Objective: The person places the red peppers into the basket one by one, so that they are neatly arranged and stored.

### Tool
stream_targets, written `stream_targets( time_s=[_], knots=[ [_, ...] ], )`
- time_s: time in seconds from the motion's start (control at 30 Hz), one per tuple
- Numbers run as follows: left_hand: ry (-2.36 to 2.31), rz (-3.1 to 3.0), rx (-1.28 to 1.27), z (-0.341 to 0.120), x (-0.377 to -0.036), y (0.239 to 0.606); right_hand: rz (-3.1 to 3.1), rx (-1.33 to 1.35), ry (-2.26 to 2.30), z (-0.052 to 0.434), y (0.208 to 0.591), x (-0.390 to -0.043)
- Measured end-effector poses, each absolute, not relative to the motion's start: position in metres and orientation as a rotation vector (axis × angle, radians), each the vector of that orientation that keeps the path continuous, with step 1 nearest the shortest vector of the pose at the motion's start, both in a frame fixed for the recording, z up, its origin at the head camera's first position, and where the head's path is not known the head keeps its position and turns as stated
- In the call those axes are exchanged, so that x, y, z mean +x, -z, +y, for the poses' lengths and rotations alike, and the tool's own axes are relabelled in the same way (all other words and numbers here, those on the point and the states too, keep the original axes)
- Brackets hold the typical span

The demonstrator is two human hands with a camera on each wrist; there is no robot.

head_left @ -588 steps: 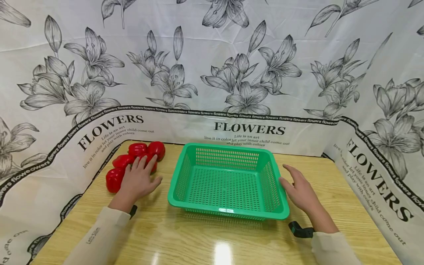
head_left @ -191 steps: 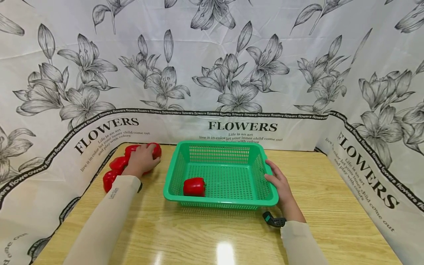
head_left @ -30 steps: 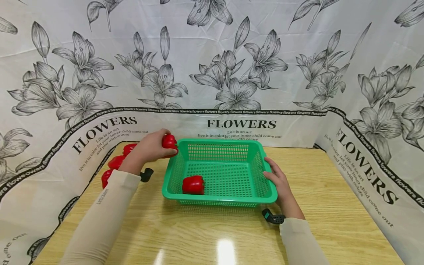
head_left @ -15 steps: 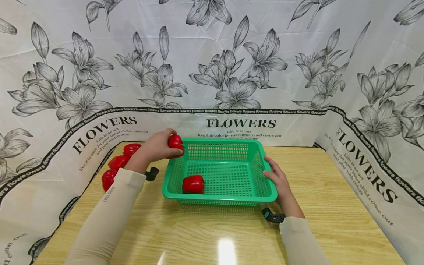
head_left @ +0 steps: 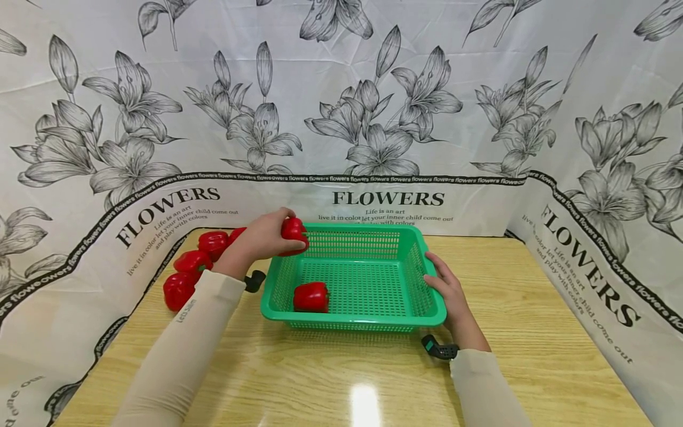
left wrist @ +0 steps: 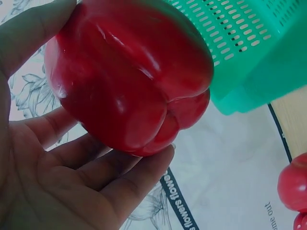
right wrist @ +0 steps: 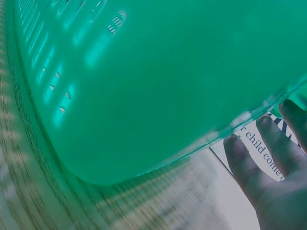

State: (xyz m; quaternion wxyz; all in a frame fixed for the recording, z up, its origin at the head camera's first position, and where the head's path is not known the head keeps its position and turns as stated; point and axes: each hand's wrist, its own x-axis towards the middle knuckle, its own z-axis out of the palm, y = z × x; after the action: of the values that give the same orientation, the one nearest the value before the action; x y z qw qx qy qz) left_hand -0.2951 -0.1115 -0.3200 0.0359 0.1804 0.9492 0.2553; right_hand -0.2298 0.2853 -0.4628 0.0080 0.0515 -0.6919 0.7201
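Basket (right wrist: 168,96): green, slotted, fills most of view
Grip (right wrist: 283,191): right, fingers outstretched, tips at basket's edge
Counter (right wrist: 19,191): wood-grained, lower left
Cloth (right wrist: 257,149): white, lettered

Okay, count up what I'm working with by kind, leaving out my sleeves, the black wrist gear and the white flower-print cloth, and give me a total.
Rectangular green plastic basket: 1
Glossy red bell peppers: 6 visible (1 in your left hand, 1 in the basket, 4 on the wood-grain table, one of those partly hidden)
Total: 7 visible
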Motion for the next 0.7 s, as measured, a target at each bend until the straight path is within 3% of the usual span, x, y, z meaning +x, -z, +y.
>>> stream_targets(
  time_s=[0.7],
  knots=[
    [-0.7, 2.861, 0.684, -0.08, -0.302, 0.336, -2.169, 0.172, -2.239, 0.283, 0.459, -0.227]
  ],
)
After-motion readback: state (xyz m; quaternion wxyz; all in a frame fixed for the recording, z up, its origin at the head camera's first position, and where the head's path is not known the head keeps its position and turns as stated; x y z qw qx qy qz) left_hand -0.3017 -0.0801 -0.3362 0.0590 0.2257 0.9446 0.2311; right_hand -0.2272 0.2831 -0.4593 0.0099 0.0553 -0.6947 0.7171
